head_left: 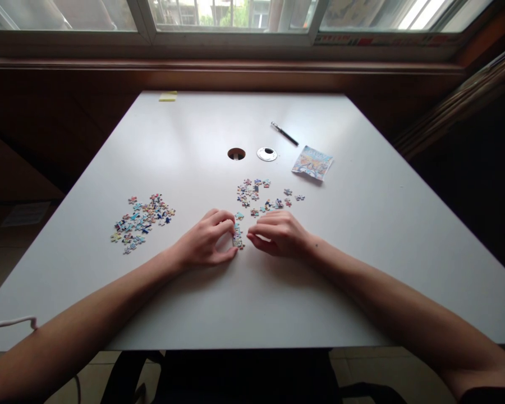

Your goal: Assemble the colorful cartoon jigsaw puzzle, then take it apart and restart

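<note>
Both of my hands rest on the white table near its middle. My left hand has its fingers curled and pinched on a small joined cluster of jigsaw pieces. My right hand is curled too, its fingertips touching the same cluster from the right. A single light-blue piece lies just beyond the cluster. A loose spread of jigsaw pieces lies just past my right hand. A second pile of pieces lies to the left of my left hand.
A small picture card lies at the right, with a black pen behind it. A round cable hole and its loose silver cap sit mid-table. Yellow sticky notes lie at the far edge, under a window. A white cable hangs at the near left corner.
</note>
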Motion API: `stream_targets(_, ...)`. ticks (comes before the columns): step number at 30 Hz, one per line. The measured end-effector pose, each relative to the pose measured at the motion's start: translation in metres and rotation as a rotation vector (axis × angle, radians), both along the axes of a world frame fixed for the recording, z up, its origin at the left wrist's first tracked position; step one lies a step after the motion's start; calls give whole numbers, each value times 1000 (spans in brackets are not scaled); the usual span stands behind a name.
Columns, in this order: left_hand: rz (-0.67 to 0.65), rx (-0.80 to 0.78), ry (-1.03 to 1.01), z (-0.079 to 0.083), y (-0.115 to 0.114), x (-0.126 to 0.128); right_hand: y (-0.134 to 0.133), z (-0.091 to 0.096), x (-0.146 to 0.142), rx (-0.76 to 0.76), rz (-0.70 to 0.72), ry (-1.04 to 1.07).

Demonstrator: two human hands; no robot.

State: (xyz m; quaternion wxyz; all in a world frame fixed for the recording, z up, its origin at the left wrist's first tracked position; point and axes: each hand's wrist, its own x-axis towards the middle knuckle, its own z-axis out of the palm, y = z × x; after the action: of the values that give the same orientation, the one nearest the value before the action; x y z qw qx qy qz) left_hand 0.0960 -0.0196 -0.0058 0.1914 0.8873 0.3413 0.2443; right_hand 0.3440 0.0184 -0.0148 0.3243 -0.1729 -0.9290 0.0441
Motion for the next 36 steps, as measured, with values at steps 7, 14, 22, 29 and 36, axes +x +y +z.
stream_targets(7,-11,-34,4,2,-1,0,26,3,17,-254,-655,583)
stream_targets(14,-11,-34,5,5,-3,0,33,6,21,-334,-766,732)
stream_targets(22,52,-74,-47,2,1,-1,32,1,24,-312,-722,739)
stream_targets(29,22,-20,-10,4,1,4,33,0,25,-305,-746,703)
stream_targets(36,60,-175,-151,5,6,-5,32,2,27,-267,-761,718)
